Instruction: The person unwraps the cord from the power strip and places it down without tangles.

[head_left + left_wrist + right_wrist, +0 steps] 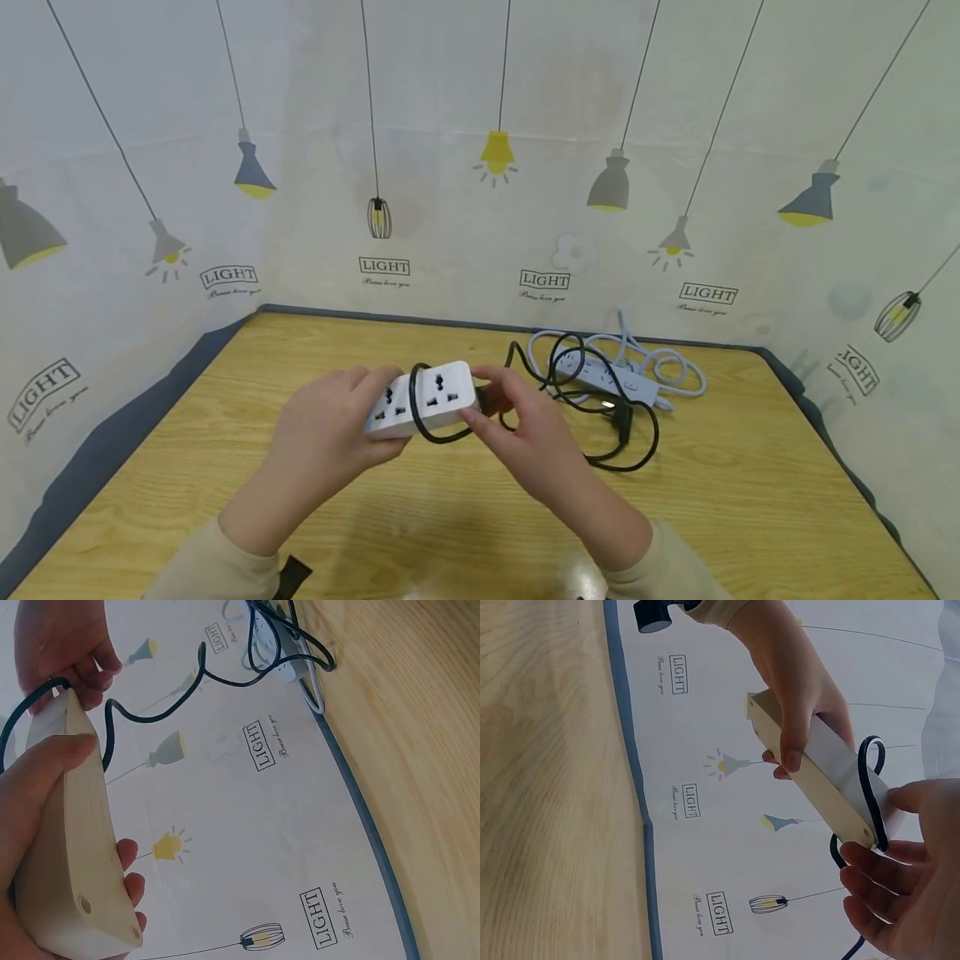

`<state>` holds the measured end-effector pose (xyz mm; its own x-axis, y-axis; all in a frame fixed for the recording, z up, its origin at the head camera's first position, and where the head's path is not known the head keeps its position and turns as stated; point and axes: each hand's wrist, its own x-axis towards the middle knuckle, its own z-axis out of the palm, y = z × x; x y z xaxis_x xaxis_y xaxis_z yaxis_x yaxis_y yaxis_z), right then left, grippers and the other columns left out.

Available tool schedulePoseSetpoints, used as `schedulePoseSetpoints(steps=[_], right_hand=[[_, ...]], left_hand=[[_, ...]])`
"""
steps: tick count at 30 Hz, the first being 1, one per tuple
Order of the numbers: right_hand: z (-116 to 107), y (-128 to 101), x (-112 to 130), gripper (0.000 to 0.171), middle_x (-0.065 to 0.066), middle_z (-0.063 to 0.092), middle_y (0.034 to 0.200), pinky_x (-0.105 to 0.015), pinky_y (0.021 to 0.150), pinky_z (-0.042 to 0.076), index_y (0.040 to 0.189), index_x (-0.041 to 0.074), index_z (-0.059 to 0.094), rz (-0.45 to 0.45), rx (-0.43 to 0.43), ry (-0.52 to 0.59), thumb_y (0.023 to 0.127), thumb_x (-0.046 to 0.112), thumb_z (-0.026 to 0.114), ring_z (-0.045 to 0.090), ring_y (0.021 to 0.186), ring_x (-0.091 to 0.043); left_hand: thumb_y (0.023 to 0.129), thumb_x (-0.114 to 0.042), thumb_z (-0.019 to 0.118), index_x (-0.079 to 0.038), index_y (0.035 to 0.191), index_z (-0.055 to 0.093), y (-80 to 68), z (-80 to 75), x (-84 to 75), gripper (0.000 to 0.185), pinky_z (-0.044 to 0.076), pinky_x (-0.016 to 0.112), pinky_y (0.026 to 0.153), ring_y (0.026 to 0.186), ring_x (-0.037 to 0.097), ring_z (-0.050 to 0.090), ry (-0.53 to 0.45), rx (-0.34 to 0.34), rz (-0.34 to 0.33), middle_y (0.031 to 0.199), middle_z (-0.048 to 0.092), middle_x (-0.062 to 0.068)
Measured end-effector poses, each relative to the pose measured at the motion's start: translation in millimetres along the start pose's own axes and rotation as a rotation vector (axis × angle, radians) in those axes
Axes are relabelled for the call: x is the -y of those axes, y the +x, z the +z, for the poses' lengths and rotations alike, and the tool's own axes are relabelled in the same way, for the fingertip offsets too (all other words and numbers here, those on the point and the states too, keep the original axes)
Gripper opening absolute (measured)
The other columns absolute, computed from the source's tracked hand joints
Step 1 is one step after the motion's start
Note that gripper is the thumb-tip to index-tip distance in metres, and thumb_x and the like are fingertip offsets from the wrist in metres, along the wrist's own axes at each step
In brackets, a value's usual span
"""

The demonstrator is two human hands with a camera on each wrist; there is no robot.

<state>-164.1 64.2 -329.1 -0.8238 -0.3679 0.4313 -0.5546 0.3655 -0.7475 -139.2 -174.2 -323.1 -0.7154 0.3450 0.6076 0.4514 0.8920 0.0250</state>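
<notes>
Above the wooden table, my left hand (326, 425) grips a white power strip (442, 392) round its left part, thumb across one long side in the left wrist view. The strip's socket face points up toward the head camera. A black cord (413, 392) loops across the strip near its right end. My right hand (536, 433) pinches that end between thumb and fingers, close to where the cord comes out. In the right wrist view the thumb and fingertips (859, 859) touch opposite edges of the strip (829, 791). The cord's exit is partly hidden by the right hand.
Behind the right hand, the black cord's coils and black plug (621, 419) lie on the table (720, 492). Partly beneath them is a second power strip (600, 372), pale, with a pale cord (686, 387). A lamp-patterned cloth (450, 308) stands along the table's back and sides.
</notes>
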Motion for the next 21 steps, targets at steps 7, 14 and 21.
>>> schedulePoseSetpoints(steps=[7, 14, 21], right_hand=[[-13, 4, 0, 0.029, 0.004, 0.06, 0.113, -0.042, 0.087, 0.043, 0.119, 0.014, 0.066, -0.227, -0.055, -0.118, 0.092, 0.023, 0.068, 0.051, 0.106, -0.016], [-18, 14, 7, 0.035, -0.003, 0.057, 0.132, -0.045, 0.103, 0.036, 0.128, 0.01, 0.062, -0.546, 0.147, -0.125, 0.094, 0.018, 0.063, 0.047, 0.126, -0.022], [-18, 17, 8, 0.031, -0.004, 0.06, 0.129, -0.044, 0.105, 0.035, 0.127, 0.009, 0.064, -0.553, 0.273, -0.16, 0.096, 0.015, 0.06, 0.048, 0.127, -0.021]], left_hand=[[0.058, -0.052, 0.089, -0.015, 0.112, 0.065, -1.6, -0.4, -0.9, 0.07, 0.044, 0.03, 0.049, 0.064, 0.015, 0.056, -0.043, -0.01, 0.035, 0.083, 0.064, 0.003], [0.061, -0.055, 0.086, -0.014, 0.111, 0.068, -0.8, -1.0, -7.0, 0.067, 0.047, 0.032, 0.055, 0.07, 0.016, 0.06, -0.076, 0.013, 0.106, 0.086, 0.066, 0.002], [0.058, -0.056, 0.086, -0.013, 0.108, 0.069, -0.7, 0.4, -10.5, 0.068, 0.046, 0.033, 0.053, 0.066, 0.016, 0.058, -0.073, -0.023, 0.177, 0.082, 0.064, 0.0]])
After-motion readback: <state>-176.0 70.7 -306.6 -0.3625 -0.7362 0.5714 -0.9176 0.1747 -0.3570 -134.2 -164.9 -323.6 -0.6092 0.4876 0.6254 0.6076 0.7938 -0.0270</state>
